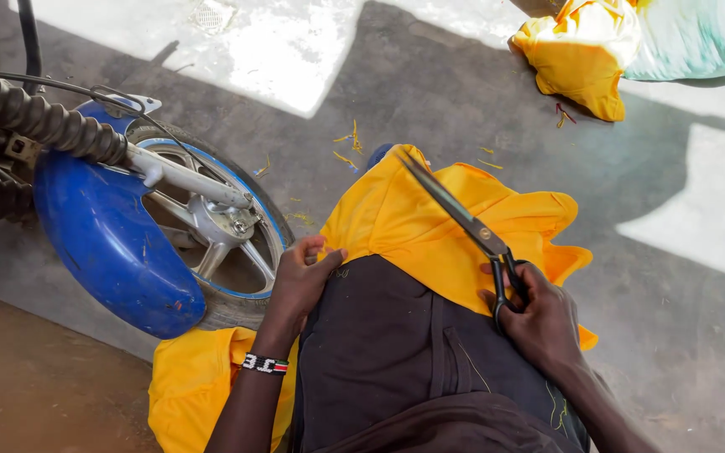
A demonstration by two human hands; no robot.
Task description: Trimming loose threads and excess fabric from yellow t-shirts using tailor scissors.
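A yellow cloth (417, 222) lies draped over my knee, which is covered by dark trousers (379, 344). My left hand (302, 281) pinches the cloth's near edge at the left. My right hand (534, 315) grips the handles of dark metal scissors (455, 210). The blades look nearly closed and point up and to the left across the cloth. More yellow cloth (190, 382) hangs down at my lower left. A beaded band (264, 364) circles my left wrist.
A motorbike's front wheel (211, 231) with a blue mudguard (102, 231) and black fork boots (39, 122) stands close on the left. Another yellow cloth bundle (581, 54) lies at the top right beside a pale teal fabric (694, 38). Yellow scraps (350, 147) dot the concrete floor.
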